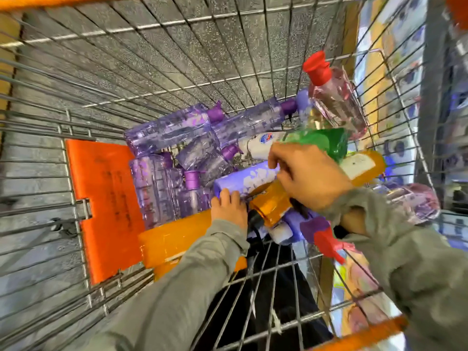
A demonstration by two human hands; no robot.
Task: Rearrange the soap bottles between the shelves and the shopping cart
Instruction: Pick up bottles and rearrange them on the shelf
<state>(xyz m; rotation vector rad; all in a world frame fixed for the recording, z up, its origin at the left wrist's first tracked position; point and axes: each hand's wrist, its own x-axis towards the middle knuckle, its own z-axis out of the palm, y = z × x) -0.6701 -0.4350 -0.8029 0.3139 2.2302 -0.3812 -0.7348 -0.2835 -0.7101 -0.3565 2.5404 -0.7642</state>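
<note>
Reaching into the cart (162,23), right hand (307,174) curls round an orange bottle (272,205) at near right, left hand (229,207) touches a lilac bottle (244,179) just beside, grip unclear; many bottles (172,130) lie in cart, so sorting seems midway

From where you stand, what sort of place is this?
Most likely a supermarket aisle: a wire shopping cart with orange trim, a pile of purple, orange and green soap bottles inside it, and blurred stocked shelves at the right.
</note>
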